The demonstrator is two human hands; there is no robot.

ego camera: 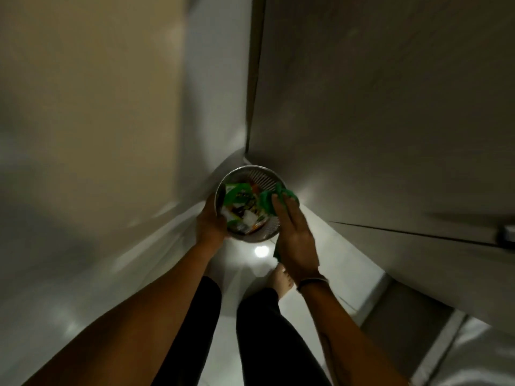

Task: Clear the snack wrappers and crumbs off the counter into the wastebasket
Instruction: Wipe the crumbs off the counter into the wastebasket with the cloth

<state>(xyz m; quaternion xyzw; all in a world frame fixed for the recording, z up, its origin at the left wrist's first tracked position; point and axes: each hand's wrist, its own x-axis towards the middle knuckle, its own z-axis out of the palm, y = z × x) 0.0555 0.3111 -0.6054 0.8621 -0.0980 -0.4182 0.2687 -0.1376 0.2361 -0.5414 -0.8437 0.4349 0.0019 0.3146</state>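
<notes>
A round metal mesh wastebasket (263, 175) sits in the middle of the head view, seen from above, above the floor in a narrow corner. Green and white snack wrappers (239, 204) fill its inside. My left hand (210, 222) grips the basket's left rim. My right hand (295, 232) is at the right rim, fingers closed over a green cloth (267, 200) that drapes over the rim and hangs below the palm. The counter is out of view.
Grey cabinet panels (376, 121) close in on the right, with a metal handle (507, 232) at the far right. A pale wall (83, 121) stands on the left. The glossy white floor (256, 271) shows below, with my bare foot (280, 282) and dark trouser legs.
</notes>
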